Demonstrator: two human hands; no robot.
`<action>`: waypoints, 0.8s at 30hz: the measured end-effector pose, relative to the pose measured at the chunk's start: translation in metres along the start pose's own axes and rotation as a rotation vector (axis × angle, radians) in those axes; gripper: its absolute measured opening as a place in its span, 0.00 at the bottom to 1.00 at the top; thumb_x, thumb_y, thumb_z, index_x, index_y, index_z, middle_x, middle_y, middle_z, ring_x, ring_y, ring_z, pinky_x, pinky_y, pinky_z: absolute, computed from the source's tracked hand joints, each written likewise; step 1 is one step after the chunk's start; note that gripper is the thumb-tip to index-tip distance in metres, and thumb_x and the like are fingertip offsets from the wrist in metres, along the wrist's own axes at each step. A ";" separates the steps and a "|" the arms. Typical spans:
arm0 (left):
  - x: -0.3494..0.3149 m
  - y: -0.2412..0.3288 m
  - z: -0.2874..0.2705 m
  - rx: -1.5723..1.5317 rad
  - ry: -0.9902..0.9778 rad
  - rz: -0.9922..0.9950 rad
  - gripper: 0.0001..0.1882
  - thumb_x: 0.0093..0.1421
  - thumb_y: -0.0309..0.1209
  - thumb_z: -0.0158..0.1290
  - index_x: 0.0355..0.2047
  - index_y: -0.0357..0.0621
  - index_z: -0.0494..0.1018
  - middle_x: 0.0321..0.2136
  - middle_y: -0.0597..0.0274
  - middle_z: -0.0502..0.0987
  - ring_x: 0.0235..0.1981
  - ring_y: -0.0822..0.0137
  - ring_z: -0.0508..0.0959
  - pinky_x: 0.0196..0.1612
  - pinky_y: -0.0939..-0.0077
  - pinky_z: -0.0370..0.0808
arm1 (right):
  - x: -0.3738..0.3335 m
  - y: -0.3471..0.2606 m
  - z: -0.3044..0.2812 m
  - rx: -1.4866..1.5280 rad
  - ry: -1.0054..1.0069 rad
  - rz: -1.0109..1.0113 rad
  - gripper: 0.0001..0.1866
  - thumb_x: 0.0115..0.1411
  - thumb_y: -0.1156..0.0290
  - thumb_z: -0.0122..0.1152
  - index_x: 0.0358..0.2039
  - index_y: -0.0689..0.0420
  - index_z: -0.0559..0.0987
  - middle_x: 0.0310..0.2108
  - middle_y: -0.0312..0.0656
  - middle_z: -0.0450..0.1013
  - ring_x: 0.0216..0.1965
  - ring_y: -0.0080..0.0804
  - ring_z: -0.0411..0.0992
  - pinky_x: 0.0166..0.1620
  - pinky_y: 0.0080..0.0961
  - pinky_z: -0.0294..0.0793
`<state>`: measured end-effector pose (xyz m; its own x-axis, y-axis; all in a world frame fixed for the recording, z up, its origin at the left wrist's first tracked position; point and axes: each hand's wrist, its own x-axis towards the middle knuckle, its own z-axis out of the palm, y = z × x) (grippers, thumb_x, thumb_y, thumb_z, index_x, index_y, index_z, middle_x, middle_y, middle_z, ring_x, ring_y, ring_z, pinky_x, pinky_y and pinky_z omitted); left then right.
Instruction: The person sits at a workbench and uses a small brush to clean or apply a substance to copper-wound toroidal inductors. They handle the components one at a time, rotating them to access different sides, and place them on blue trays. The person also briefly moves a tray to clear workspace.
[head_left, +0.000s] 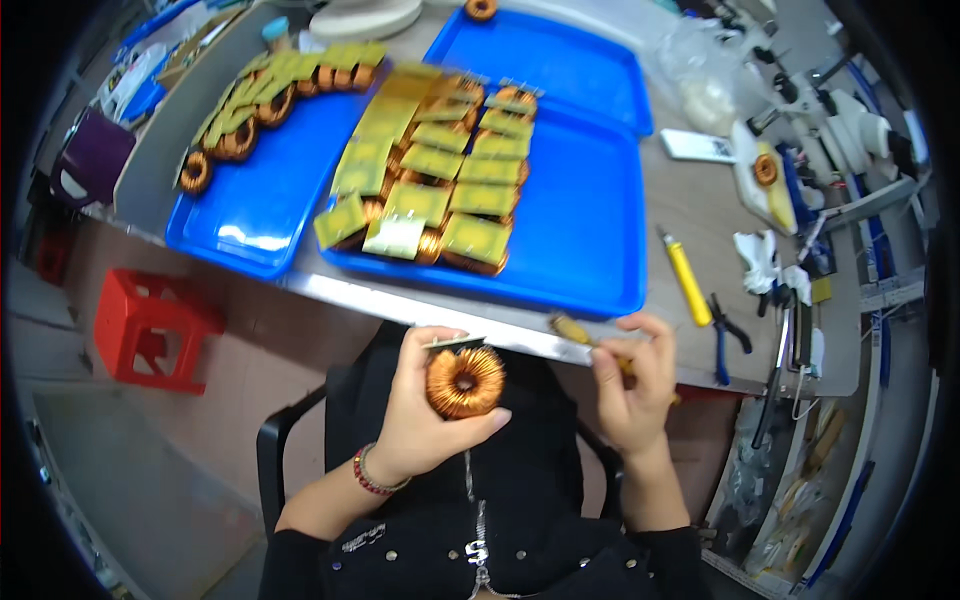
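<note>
My left hand (420, 428) is closed round a copper-wound toroidal coil (445, 385), its ring face turned up toward me. A thin board (455, 342), seen edge-on, sits against the coil's far side, next to my fingertips. My right hand (640, 392) pinches a slim yellow-brown tool (572, 329) between thumb and fingers. The tool's end points left toward the coil but stays apart from it; its exact kind cannot be made out. Both hands are in front of the table edge, above my lap.
A blue tray (585, 240) holds rows of coils with yellow-green boards (485, 170). Another blue tray (240, 225) at left carries more. On the right lie a yellow-handled tool (688, 285), dark pliers (728, 345) and a white box (697, 146). A red stool (125, 330) stands at left.
</note>
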<state>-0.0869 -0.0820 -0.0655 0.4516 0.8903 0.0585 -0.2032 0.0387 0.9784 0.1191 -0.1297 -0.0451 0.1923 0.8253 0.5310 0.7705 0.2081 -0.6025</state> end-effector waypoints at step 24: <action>-0.020 -0.008 -0.002 -0.682 -0.031 -0.043 0.23 0.57 0.34 0.52 0.48 0.46 0.55 0.38 0.50 0.68 0.32 0.54 0.74 0.26 0.74 0.73 | 0.017 -0.017 0.002 -0.079 -0.121 0.059 0.04 0.46 0.74 0.64 0.24 0.57 0.77 0.31 0.42 0.69 0.16 0.26 0.67 0.20 0.22 0.66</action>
<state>-0.0961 -0.0994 -0.0753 0.4942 0.8686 0.0377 -0.6815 0.3601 0.6371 0.1085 -0.1184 -0.0269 0.1675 0.8931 0.4175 0.8066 0.1194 -0.5789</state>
